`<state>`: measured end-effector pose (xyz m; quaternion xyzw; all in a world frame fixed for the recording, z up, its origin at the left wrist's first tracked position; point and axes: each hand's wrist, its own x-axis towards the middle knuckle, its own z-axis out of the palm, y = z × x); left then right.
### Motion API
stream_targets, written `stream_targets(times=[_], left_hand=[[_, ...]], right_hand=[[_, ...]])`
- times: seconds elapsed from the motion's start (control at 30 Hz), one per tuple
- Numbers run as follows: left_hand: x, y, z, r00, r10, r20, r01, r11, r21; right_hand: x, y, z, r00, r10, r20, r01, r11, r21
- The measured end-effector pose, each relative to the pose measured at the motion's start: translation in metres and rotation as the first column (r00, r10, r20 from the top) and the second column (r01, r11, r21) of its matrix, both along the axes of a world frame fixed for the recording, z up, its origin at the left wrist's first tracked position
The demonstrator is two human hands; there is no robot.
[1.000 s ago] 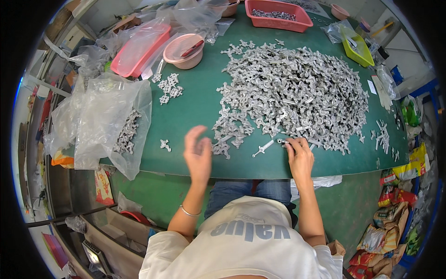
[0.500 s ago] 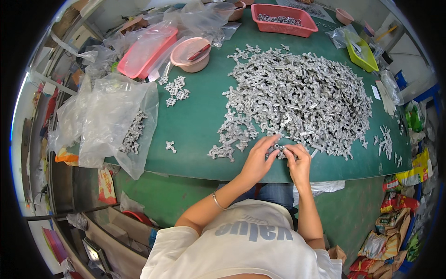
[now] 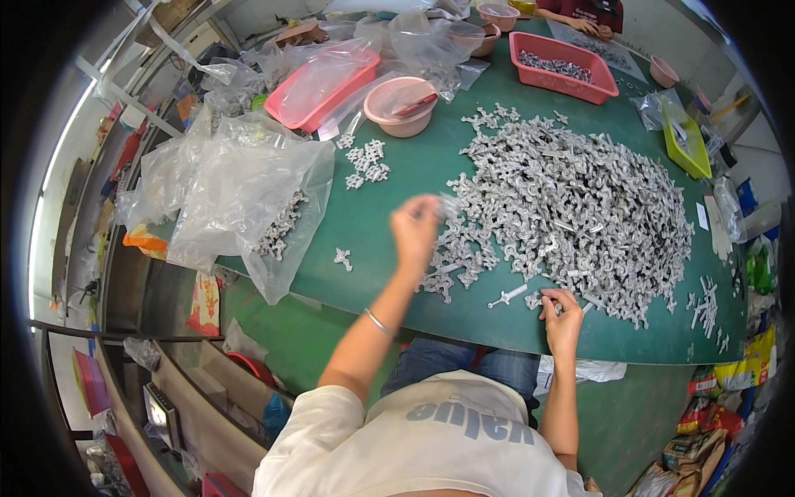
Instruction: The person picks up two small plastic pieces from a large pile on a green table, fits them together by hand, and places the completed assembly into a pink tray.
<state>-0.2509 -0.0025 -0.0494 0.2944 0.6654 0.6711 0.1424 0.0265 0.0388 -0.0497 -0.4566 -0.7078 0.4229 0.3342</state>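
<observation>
My left hand is raised over the table, left of a big heap of small grey metal castings. Its fingers are pinched on a metal casting, which is smeared by motion. Near the table's front edge, my right hand has thumb and fingertips closed at another small casting. Just left of that lies a longer, straight metal piece. A looser spread of castings lies below my left hand, at the heap's left side.
On the green table stand a pink tray of metal rings, a pink bowl with a red-handled tool and a yellow-green tray. Clear plastic bags cover the left side. Another person's hands are at the far end.
My hands have parted. The left one has moved up and left with a casting; the right one stays near the front edge. The view has shifted, bringing another person into sight.
</observation>
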Motion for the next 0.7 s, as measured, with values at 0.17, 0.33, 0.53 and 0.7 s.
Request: stream_targets(times=[0.17, 0.33, 0.53, 0.7], left_hand=[[-0.117, -0.001, -0.007, 0.922, 0.345, -0.173, -0.376, 0.905, -0.2], [-0.051, -0.004, 0.016, 0.835, 0.159, -0.526, -0.225, 0.972, -0.064], [0.11, -0.052, 0.064, 0.726, -0.667, 0.166, 0.683, 0.729, -0.058], [0.133, -0.065, 0.066, 0.626, -0.697, 0.349, 0.716, 0.692, 0.098]], right_hand=[[0.007, 0.004, -0.007, 0.985, 0.127, 0.116, -0.143, 0.979, 0.142], [0.003, -0.005, 0.012, 0.994, -0.06, -0.089, 0.026, 0.941, -0.339], [-0.004, -0.028, 0.048, 0.804, -0.262, -0.534, -0.148, 0.782, -0.606], [-0.01, -0.044, 0.065, 0.742, -0.286, -0.606, -0.188, 0.78, -0.597]])
